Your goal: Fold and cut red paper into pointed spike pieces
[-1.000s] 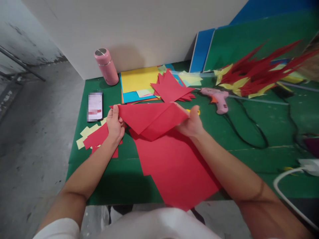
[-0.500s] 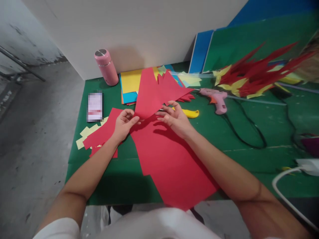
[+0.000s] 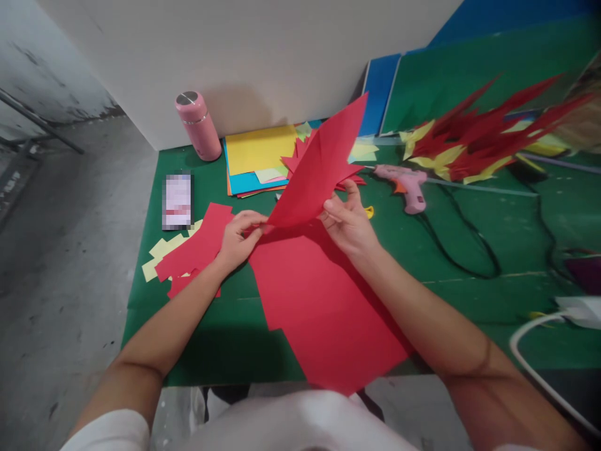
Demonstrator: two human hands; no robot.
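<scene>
A piece of red paper (image 3: 323,164) is raised over the table, its pointed end up and to the right. My left hand (image 3: 240,237) is closed, pinching its lower left corner between thumb and fingertips. On the right, my right hand (image 3: 353,224) is closed on the lower right edge, thumb in front and some fingers behind, partly hidden. Beneath both hands lies a large red paper sheet (image 3: 323,300), reaching past the table's front edge. A stack of coloured paper (image 3: 256,150) and cut red spiky pieces (image 3: 295,164) are behind the raised paper.
The green table (image 3: 220,351) bears a pink bottle (image 3: 200,127), a phone (image 3: 178,200), red scraps (image 3: 197,244) and yellow scraps (image 3: 157,252). To the right are a pink glue gun (image 3: 407,183) with a black cord, a red-yellow paper flame (image 3: 483,138) and a white cable (image 3: 521,341).
The raised red paper has swung so its point leans up and right. My right hand has moved right and closed on its edge, covering much of a yellow-handled tool.
</scene>
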